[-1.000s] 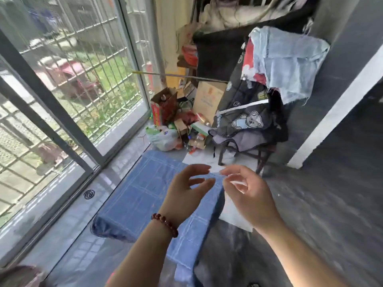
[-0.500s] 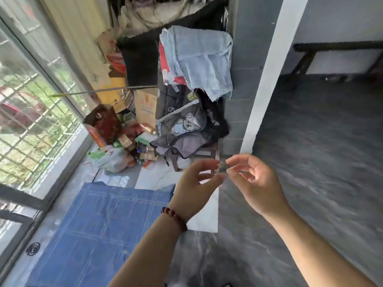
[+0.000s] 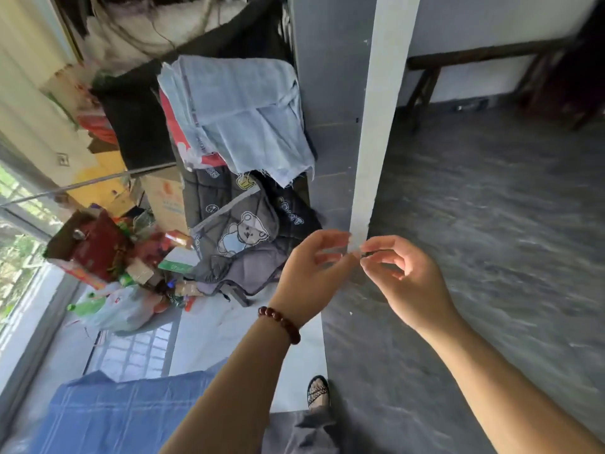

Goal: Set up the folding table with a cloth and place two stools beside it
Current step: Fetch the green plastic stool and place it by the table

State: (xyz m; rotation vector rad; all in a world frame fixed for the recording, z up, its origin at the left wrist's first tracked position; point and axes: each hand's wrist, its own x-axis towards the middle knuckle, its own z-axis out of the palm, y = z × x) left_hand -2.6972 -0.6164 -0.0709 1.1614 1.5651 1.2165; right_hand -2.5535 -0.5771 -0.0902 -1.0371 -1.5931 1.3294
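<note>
The left hand [image 3: 311, 273] and the right hand [image 3: 409, 283] meet fingertip to fingertip at frame centre, fingers curled. Whether they pinch anything cannot be told. The blue grid-lined fabric cloth [image 3: 114, 417] lies spread at lower left, apart from both hands.

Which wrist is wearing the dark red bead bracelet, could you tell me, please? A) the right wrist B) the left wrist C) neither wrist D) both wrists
B: the bead bracelet circles the wrist just below the left hand, while the wrist of the right hand is bare.
</note>
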